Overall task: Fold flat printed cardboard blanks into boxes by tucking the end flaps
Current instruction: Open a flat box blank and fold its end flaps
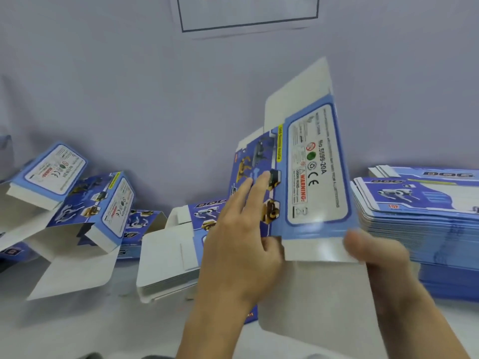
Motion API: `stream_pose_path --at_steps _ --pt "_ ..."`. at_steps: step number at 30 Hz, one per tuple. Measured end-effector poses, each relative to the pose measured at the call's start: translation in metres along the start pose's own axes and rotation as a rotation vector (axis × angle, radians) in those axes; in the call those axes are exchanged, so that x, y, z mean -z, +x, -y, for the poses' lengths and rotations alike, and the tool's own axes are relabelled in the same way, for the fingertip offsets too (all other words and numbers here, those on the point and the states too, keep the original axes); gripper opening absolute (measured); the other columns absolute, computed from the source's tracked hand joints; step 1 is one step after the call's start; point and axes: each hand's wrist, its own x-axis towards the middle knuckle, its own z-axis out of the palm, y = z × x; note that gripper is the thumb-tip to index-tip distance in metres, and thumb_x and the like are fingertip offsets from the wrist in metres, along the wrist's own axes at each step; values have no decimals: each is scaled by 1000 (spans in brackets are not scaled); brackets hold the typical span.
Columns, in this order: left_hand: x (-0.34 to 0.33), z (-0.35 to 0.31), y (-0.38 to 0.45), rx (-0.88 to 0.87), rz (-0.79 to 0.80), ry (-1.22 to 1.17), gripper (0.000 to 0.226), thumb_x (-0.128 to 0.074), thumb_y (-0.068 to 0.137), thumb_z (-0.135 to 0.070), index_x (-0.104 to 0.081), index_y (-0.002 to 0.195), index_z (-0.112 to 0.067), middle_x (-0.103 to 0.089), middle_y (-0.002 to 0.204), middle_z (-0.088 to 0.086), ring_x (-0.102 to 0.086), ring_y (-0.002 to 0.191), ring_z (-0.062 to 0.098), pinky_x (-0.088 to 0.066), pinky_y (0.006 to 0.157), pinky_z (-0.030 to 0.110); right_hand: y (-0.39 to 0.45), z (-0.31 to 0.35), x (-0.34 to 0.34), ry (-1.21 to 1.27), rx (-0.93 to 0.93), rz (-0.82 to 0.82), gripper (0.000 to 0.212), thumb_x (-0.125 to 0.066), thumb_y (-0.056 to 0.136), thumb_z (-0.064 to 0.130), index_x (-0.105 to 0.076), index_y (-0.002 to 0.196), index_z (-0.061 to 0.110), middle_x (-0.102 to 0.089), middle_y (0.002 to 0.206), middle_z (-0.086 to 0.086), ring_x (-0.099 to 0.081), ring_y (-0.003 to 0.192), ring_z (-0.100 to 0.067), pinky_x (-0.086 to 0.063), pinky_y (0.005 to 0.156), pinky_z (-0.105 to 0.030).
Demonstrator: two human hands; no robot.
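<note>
Both hands hold one blue printed cardboard box blank (305, 177) upright: left hand (241, 244) fingers flat on its face, right hand (375, 252) pinching its lower white flap (313, 248). The step looks like squaring the sleeve; next, the end flaps need tucking.

The right hand (373, 251) is motion-blurred — its fingers hidden behind the box (315, 172); small print there unreadable.

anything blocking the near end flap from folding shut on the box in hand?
Nothing visible. Both hands already hold the box: left hand on its picture side, right hand at the near edge. The near white flap hangs free toward the person.
</note>
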Motion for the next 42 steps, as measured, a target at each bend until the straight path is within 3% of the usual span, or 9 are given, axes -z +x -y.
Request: stream_pose_path --at_steps 3,9,15,23,27,30,33,39,42 --pt "0 3 0 15 -53 -20 83 -49 77 -16 -28 152 -44 -38 155 -13 -37 142 9 -45 109 37 1 8 -5 -39 -4 258 57 -91 51 17 -76 106 28 -77 100 -5 -75 87 -20 -59 67 -26" --pt "6 7 4 24 -97 3 109 -54 87 15 -7 145 -64 -39 154 -5 -49 131 9 -61 82 36 1 16 4 -315 -35 166 77 -86 55 20 -58 122 44 -70 120 10 -68 109 -13 -57 80 -21" --pt "4 4 0 -27 -44 -31 92 -54 101 -15 4 133 -78 -36 155 -12 -54 121 6 -54 96 34 1 31 -13 -540 102 328 105 -87 63 19 -27 146 43 -56 133 30 -56 119 7 -48 85 -6" --pt "1 18 1 77 -257 -11 105 -76 76 -3 -18 155 -41 -61 125 -16 -66 94 12 -58 76 27 -2 38 -2 -751 78 129 87 -78 77 29 -26 128 77 -58 127 34 -62 113 3 -58 85 -26" --pt "3 20 5 133 -541 32 89 -70 69 -43 -37 148 -20 -50 139 -9 -45 131 25 -43 103 50 -3 37 5 -564 87 91 75 -70 78 21 -41 118 77 -65 124 25 -67 111 -7 -59 82 -26" --pt "5 27 7 231 -504 -142 108 -77 65 -54 -21 152 -25 -44 147 -6 -44 127 2 -41 94 10 -2 34 3 -582 81 77 85 -65 87 10 -31 131 74 -57 134 28 -61 120 -6 -56 92 -33" --pt "4 38 7 259 -449 -142 99 -89 67 -33 -30 146 -21 -64 116 -15 -65 98 4 -44 61 4 1 29 9 -695 13 -13 93 -64 92 8 -18 134 76 -49 130 44 -54 120 10 -49 105 -35" --pt "8 17 5 103 -451 -80 102 -93 64 -32 -36 147 -14 -67 121 -8 -66 105 11 -58 81 27 4 24 11 -706 -69 -161 61 -63 67 69 -47 125 60 -63 119 33 -65 103 7 -54 84 -29" --pt "6 2 4 35 -404 -217 112 -96 60 -29 -32 150 -17 -56 116 -34 -58 104 -18 -48 75 1 9 17 9 -706 -25 -259 77 -50 58 92 -57 117 43 -68 108 29 -66 92 9 -52 68 -19"
